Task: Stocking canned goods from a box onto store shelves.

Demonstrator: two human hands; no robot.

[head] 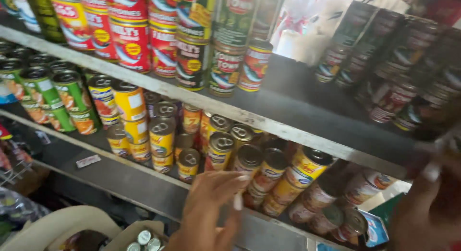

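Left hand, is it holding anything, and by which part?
The left hand grips nothing: its fingers reach open toward the yellow-labelled cans on the middle shelf, just short of them. A thin white sliver near the fingertips is too blurred to identify.

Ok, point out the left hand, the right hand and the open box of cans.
left hand (206, 210), head view, back of the hand.
right hand (427, 203), head view, blurred knuckles.
box of cans (126, 232), head view, cardboard flap.

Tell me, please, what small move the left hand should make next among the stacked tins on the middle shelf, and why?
Probably a short reach forward to close on the brown-topped round metal tin. The left hand hovers open just below it, fingers spread and empty, at the grey shelf edge. The right hand is blurred at the frame's side.
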